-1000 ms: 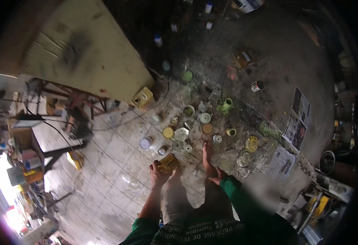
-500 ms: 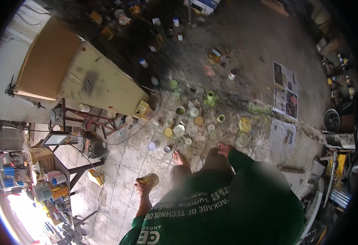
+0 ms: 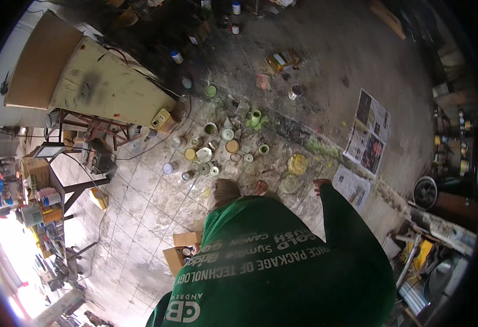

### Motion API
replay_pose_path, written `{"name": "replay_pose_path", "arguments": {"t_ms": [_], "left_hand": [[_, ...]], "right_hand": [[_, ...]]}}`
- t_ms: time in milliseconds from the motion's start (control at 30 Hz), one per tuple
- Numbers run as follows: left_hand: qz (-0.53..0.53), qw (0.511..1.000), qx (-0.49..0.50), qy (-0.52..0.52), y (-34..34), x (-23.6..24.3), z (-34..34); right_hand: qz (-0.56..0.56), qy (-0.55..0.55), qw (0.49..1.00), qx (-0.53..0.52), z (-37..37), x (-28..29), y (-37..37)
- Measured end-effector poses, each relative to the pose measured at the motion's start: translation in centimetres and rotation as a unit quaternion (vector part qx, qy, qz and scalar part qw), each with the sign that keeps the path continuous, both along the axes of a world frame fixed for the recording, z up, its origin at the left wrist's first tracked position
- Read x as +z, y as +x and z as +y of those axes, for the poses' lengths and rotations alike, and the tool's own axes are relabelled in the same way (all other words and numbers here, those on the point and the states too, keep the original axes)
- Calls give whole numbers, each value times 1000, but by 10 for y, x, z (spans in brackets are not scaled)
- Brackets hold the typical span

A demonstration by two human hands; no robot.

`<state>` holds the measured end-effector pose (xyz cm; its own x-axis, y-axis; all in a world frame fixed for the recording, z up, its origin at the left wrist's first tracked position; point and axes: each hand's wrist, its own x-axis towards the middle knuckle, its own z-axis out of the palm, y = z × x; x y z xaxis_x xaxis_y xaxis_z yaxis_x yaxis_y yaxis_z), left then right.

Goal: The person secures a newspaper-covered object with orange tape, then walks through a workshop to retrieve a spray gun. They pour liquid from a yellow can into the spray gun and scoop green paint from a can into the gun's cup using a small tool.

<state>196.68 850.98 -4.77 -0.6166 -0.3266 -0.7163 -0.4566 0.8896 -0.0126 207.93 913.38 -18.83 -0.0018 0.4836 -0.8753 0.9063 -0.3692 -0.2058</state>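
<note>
My left hand (image 3: 196, 249) is at an open cardboard box (image 3: 176, 261) on the tiled floor, to the left of my body. My green sleeve and shirt cover nearly all of it, so its fingers do not show. Round container tops (image 3: 186, 252) are visible inside the box. My right hand (image 3: 321, 186) hangs out to the right of my knees, fingers apart, with nothing seen in it. Several paint cans and jars stand on the floor in front of me, among them a lilac-topped can (image 3: 169, 168), a tan-topped can (image 3: 232, 146) and a green-smeared can (image 3: 256, 119).
A yellow paint patch (image 3: 297, 163) lies right of the cans. Newspaper sheets (image 3: 367, 131) are spread farther right. At left are a cream panel (image 3: 113, 87), a yellow square tin (image 3: 161, 119) and a dark workbench (image 3: 86, 185). A small wheel (image 3: 425, 193) stands at the right.
My left hand has moved from holding a yellowish jar in the open to the cardboard box; the jar is no longer visible in it. My right hand has left my knee and moved right.
</note>
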Motion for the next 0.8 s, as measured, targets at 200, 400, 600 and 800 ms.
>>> {"name": "replay_pose_path", "arguments": {"t_ms": [200,400,600,800], "left_hand": [[-48,996,-33,67,-55,-40,73],[59,996,-51,31,-209,-50,127],[231,962,-70,128,-358,-101,205],[219,969,-105,37,-489,-42,349]], "right_hand": [[56,79,965,244,102,-32,-57],[216,90,948,214,105,8,-161],[102,54,984,133,298,-76,-127],[-36,84,961,261,452,-77,-329]]}}
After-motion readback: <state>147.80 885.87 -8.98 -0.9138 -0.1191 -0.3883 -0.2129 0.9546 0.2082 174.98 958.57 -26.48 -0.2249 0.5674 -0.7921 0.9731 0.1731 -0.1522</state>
